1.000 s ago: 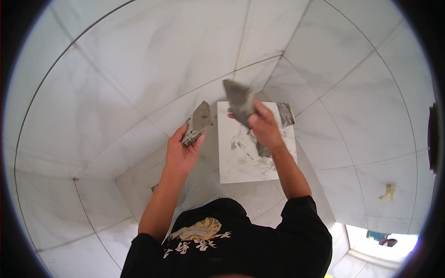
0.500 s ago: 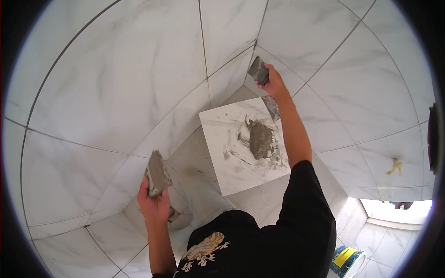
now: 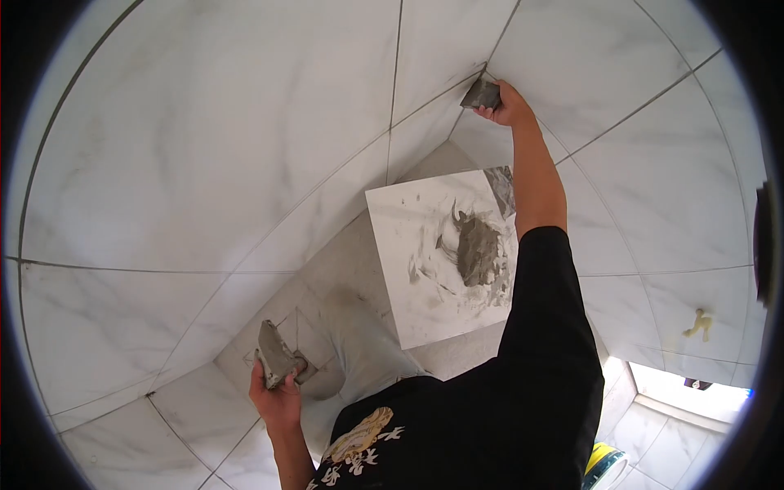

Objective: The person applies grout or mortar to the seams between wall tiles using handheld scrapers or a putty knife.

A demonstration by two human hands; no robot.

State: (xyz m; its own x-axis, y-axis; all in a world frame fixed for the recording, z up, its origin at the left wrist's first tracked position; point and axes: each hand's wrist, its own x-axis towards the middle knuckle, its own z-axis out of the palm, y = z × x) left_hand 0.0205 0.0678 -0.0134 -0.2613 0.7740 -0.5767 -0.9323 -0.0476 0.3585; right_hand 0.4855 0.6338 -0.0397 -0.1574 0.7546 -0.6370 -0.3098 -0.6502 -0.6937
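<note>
My right hand [image 3: 513, 104] grips a dark flat scraper [image 3: 482, 95], its edge against the wall near the corner where the grout lines meet. Low on the left, my left hand [image 3: 276, 402] is closed round a second flat scraper [image 3: 278, 356] coated with grey grout. Between the two, a white board [image 3: 400, 245] lies tilted on the floor. A mound of wet grey grout [image 3: 477, 250] sits on it, with smears spread around.
Marbled wall tiles [image 3: 245, 131] rise on both sides of the corner. My bent leg [image 3: 359, 327] is beside the board. A yellowish lump [image 3: 698, 325] clings to the right wall. A bucket [image 3: 604, 465] stands at the lower right, near a bright doorway [image 3: 670, 388].
My right hand has moved up and right, bringing its scraper to the corner joint. My left hand has dropped lower with its scraper. The view has shifted, too.
</note>
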